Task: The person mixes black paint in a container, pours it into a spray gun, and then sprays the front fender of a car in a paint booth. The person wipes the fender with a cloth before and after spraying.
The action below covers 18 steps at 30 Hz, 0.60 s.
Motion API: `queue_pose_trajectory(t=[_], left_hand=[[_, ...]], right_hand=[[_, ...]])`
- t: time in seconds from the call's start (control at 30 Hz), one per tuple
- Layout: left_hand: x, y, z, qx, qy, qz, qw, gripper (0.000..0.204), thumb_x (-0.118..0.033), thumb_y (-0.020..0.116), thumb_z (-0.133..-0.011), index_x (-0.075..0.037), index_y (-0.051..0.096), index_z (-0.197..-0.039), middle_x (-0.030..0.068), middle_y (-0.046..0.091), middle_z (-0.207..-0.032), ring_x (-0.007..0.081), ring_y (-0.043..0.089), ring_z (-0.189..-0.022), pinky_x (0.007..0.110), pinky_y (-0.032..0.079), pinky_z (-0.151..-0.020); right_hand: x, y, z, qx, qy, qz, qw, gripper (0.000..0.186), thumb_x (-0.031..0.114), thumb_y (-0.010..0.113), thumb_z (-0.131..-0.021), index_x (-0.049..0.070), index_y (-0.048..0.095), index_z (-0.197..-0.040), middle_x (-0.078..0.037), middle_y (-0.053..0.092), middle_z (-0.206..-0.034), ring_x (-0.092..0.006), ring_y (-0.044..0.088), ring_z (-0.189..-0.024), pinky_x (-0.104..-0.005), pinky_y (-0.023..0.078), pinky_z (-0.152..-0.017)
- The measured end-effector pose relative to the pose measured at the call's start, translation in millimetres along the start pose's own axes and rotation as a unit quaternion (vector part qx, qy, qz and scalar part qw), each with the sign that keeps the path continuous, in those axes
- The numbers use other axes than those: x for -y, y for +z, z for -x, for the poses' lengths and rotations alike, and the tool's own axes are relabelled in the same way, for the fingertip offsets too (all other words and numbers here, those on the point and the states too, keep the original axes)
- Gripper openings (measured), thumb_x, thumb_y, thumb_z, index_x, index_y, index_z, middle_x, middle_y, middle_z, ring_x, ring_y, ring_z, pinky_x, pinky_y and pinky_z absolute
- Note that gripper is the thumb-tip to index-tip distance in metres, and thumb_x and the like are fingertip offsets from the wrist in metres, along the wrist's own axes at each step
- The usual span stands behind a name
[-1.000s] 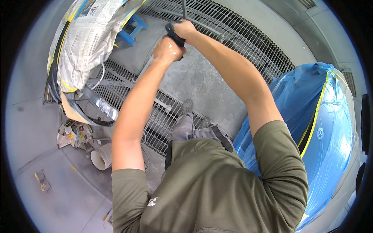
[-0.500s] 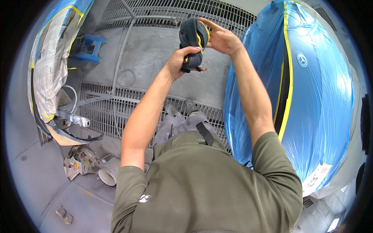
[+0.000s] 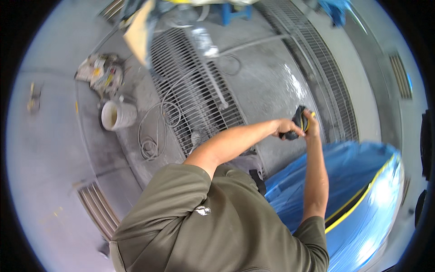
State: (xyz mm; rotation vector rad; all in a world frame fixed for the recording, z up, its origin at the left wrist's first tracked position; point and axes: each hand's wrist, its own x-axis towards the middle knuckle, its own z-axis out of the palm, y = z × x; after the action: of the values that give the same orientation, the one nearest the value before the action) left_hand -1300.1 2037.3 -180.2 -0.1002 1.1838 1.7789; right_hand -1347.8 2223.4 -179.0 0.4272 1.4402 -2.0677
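Out in front of me, toward the right, both hands hold a folded or rolled black cloth item with yellow edging [image 3: 297,119]. Its exact kind cannot be made out. My left hand [image 3: 286,128] closes round its left and lower side, with the thumb reaching across toward the other hand. My right hand [image 3: 312,125] grips its right side, close against the yellow edge. The two hands almost touch, and some fingers are hidden behind the item. Motion blurs the picture slightly.
Blue plastic film [image 3: 312,167] with yellow tape covers a large rounded body at right. Floor gratings [image 3: 199,90] run across the grey floor. Left stand a whitish bucket [image 3: 118,115], crumpled paper [image 3: 102,75] and a coiled hose [image 3: 152,145]. A blue stool [image 3: 236,13] is at the far edge.
My view has turned left, so the bucket moved up the picture and the blue-covered body dropped to the lower right. Both hands have closed in on the black item, now farther right in view.
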Motion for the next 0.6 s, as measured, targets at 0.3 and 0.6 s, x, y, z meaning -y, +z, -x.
queue_pose_trajectory(t=[0.3, 0.6], left_hand=[[153.8, -234.1, 296.3, -0.195, -0.005, 0.164, 0.967, 0.033, -0.041, 0.090, -0.084, -0.014, 0.070, -0.085, -0.0036, 0.060, -0.070, 0.0088, 0.047, -0.047, 0.027, 0.030, -0.041], [153.1, -409.7, 606.8, -0.563, 0.080, 0.065, 0.820, 0.050, -0.044, 0.091, -0.072, -0.005, 0.079, -0.101, 0.0067, 0.073, -0.082, 0.0218, 0.064, -0.068, 0.034, 0.049, -0.060]], right_hand=[[-226.7, 356.9, -79.3, 0.120, 0.258, 0.066, 0.956, 0.031, 0.022, 0.074, -0.095, 0.002, 0.063, -0.116, -0.018, 0.073, -0.102, -0.0338, 0.074, -0.091, -0.0489, 0.063, -0.087], [-333.5, 775.6, -119.1, 0.332, 0.166, 0.180, 0.911, 0.021, 0.012, 0.084, -0.087, -0.001, 0.072, -0.097, -0.010, 0.072, -0.091, -0.0236, 0.072, -0.077, -0.0416, 0.059, -0.067]])
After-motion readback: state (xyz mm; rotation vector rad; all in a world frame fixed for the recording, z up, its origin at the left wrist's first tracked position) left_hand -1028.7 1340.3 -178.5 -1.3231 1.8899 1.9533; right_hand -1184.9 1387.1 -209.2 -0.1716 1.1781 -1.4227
